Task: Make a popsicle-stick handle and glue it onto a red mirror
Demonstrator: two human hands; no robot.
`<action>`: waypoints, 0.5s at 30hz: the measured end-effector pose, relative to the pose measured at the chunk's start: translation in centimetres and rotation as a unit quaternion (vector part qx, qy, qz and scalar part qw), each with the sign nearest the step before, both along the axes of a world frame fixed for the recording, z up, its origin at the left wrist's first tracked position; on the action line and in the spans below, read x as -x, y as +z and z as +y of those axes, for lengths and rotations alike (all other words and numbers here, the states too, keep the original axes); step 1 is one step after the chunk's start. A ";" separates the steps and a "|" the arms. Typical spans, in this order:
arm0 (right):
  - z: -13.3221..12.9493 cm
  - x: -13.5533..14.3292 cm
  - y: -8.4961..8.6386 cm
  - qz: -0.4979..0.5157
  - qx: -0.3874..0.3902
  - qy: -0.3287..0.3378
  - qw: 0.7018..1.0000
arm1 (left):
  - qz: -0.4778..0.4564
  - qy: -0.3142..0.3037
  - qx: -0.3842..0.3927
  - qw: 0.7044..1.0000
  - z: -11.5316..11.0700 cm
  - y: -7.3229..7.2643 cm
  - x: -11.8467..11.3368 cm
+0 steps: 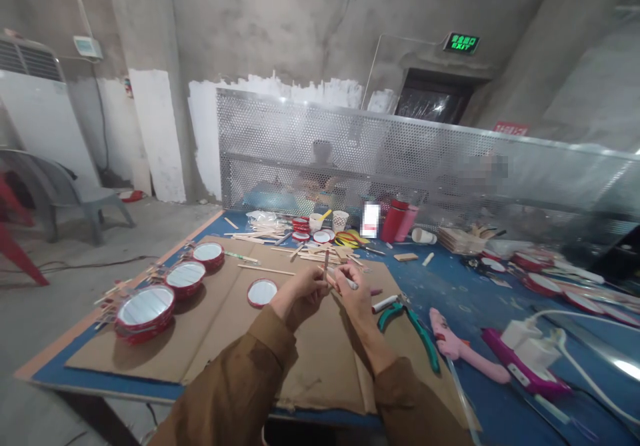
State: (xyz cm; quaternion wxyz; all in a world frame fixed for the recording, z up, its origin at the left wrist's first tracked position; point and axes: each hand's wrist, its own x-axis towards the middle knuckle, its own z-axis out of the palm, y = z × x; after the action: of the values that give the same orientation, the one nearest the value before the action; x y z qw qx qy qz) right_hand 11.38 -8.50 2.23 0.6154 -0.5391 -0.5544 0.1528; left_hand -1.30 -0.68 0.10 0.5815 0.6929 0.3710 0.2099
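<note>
My left hand (304, 294) is closed around a thin wooden stick (327, 263) that points upward. Close beside it, my right hand (356, 299) pinches a white pen-like object (352, 284), possibly a marker; its far end is hidden by the fingers. Both hands are over the brown cardboard sheet (220, 326). A small round red-rimmed lid (263, 293) lies left of my left hand. Right of my right hand are a white and dark red marker (385, 304) and teal-handled pliers (417, 333).
Three red drum-like tins (145, 309) with sticks attached line the left. Loose wooden sticks (325, 254), yellow-handled scissors (353, 239), paper cups (341, 220) and a red bottle (394, 221) lie beyond. A pink glue gun (463, 349) and purple power strip (525, 366) sit right.
</note>
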 end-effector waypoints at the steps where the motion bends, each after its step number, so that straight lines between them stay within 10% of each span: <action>1: 0.0 0.0 0.1 0.004 0.006 0.003 1.000 | 0.004 0.002 -0.001 1.000 -0.1 0.1 0.0; 15: 0.4 -0.5 -0.6 0.012 0.014 0.004 1.000 | 0.023 0.000 -0.010 1.000 0.2 -0.1 -0.1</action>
State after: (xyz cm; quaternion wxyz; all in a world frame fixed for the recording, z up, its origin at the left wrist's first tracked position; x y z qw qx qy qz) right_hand 11.92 -8.06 1.61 0.6133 -0.5436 -0.5473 0.1696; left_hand -1.23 -0.48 0.00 0.5658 0.7031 0.3825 0.1978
